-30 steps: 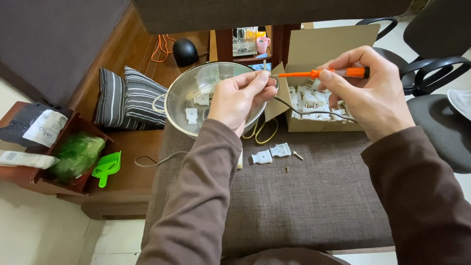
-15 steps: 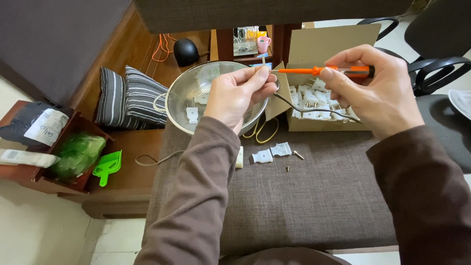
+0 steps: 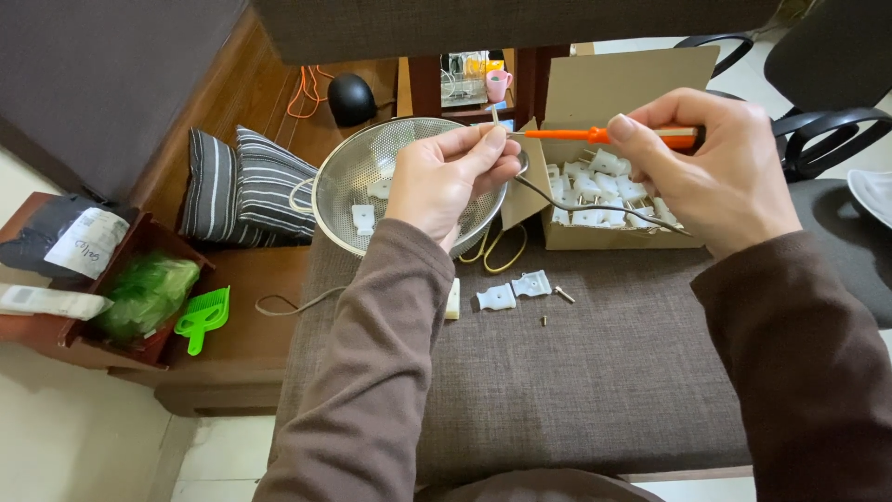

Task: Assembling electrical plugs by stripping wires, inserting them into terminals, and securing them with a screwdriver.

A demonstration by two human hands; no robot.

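Bottom of frame: two brown sleeves [image 3: 372, 390] run up from the lower edge over a grey-brown cloth-covered table [image 3: 595, 390]. On the cloth at centre lie two white plug halves [image 3: 513, 291], a small screw [image 3: 563, 295] just right of them, another tiny screw [image 3: 544, 322] below, and a white piece [image 3: 452, 299] partly hidden by the left sleeve. A thin cord [image 3: 293, 305] trails off the table's left edge.

Mid frame: left hand [image 3: 446, 181] clenched, fingertips pinching a small part at upper centre; the part is mostly hidden, cannot tell what it is. A dark wire [image 3: 595, 206] runs from that pinch to the right, under the right hand. Right hand [image 3: 715, 172] grasping an orange screwdriver [image 3: 604, 135], thumb on the shaft, tip pointing left to just beside the left fingertips. Yellow rubber bands [image 3: 497, 249] lie below the left hand.

Behind the hands: metal mesh strainer [image 3: 358, 172] holding a few white pieces, left hand over it. Open cardboard box [image 3: 623, 93], centre right, full of white plugs [image 3: 595, 186].

Left: striped cushion [image 3: 246, 186], green comb-like scoop [image 3: 203, 318], red-brown tray [image 3: 88, 349] with a green bag [image 3: 149, 293].

Far: black round object [image 3: 351, 98], pink cup [image 3: 499, 84], black chair [image 3: 827, 84] at upper right.
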